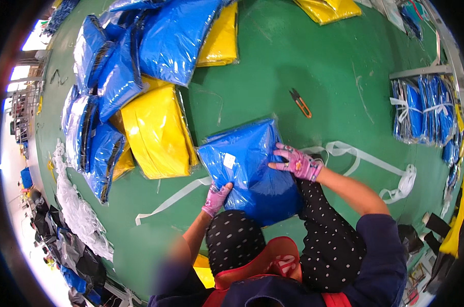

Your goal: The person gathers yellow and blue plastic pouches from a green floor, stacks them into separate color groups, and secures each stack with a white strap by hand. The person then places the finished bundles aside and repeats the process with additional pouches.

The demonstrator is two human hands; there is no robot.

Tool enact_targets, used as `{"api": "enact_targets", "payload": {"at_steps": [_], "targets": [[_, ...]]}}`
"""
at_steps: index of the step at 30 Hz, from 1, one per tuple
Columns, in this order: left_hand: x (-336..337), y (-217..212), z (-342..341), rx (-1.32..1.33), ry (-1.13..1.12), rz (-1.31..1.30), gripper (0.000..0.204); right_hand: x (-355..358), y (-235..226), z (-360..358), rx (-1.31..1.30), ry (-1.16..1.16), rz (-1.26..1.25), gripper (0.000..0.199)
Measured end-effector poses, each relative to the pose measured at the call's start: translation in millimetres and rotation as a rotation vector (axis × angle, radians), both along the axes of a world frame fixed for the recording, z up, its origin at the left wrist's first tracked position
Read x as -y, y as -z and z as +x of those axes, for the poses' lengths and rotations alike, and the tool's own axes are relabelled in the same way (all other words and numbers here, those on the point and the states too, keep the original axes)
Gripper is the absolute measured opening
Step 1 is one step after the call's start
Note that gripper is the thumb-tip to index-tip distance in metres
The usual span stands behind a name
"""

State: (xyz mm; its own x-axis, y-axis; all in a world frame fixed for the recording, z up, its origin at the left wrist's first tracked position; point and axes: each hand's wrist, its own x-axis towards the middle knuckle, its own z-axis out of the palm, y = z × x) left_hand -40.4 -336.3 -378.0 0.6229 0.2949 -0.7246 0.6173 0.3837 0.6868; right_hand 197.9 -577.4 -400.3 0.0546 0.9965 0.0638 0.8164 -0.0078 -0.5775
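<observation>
A folded blue package (252, 163) in clear plastic, with a small white label on top, lies in front of my knees. My left hand (216, 198), in a pink patterned glove, grips its near left edge with the thumb on top; the other fingers are partly hidden. My right hand (296, 162), gloved alike, rests on the package's right side with its fingers spread. A white strap (173, 198) emerges at the left of the package, and more white strap (365, 157) runs off to the right, ending in a loose bundle. What lies under the package is hidden.
Piled blue packages (178, 41) and a yellow package (157, 130) stand to the left. Orange-handled thread snips (300, 103) lie beyond the package on the green floor (334, 66). Tied blue bundles (424, 110) sit at the right; heaped white strapping (78, 204) lies far left.
</observation>
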Motion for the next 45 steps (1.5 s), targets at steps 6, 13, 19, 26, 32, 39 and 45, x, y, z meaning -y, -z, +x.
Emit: {"api": "enact_targets", "payload": {"at_steps": [6, 13, 19, 26, 32, 39, 45], "targets": [[-34, -19, 36, 0.016, 0.641, 1.127, 0.086, -15, -49, -12, -0.124, 0.203, -0.140, 0.067], [-54, -53, 134, 0.150, 0.840, 0.874, 0.045, -9, -22, -25, 0.059, 0.108, -0.407, 0.074], [-193, 0, 244, -0.081, -0.626, 0.078, 0.053, -26, -19, 41, -0.062, 0.167, -0.148, 0.042], [-117, -8, 272, 0.414, -0.880, -0.085, 0.053, -260, -33, 317, -1.084, 1.084, 0.112, 0.086], [-2, 28, 237, 0.012, -0.676, -0.570, 0.034, -358, -6, 418, -1.790, 1.100, 0.233, 0.064], [-96, -63, 253, 0.068, -0.134, 0.285, 0.039, -368, -19, 417, -1.777, 1.192, 0.131, 0.052], [-233, -35, 286, 0.447, -0.469, 0.075, 0.025, -361, 14, 430, -2.042, 0.953, 0.842, 0.035]]}}
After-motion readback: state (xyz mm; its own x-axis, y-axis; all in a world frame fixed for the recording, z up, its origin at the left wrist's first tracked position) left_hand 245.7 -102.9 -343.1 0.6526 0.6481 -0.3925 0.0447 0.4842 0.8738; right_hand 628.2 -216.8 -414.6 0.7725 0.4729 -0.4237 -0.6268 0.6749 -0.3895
